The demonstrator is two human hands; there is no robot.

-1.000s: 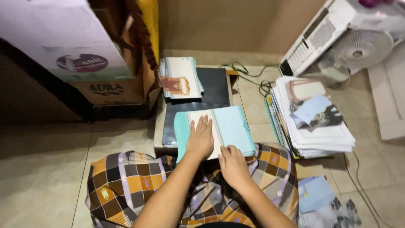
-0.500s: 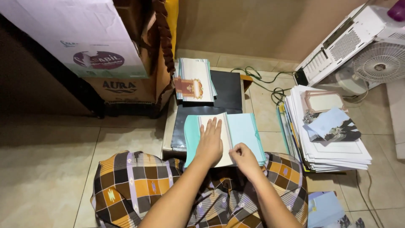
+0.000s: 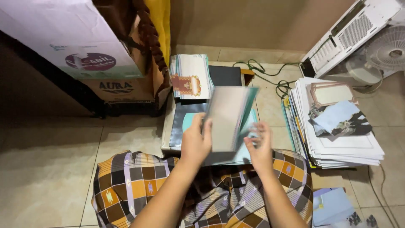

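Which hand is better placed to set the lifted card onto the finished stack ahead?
Left, probably. The left hand already grips the folded teal card, and the card stack lies ahead on its side. The right hand is open, only near the card's edge.

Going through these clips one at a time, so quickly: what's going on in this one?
A person sits on a tiled floor, legs under a checked cloth, lifting a folded teal-edged card off a low dark board. The left hand grips the card's lower left edge; the right hand is at its right side, blurred. A stack of printed cards lies on the board's far end, and a paper pile stands to the right.
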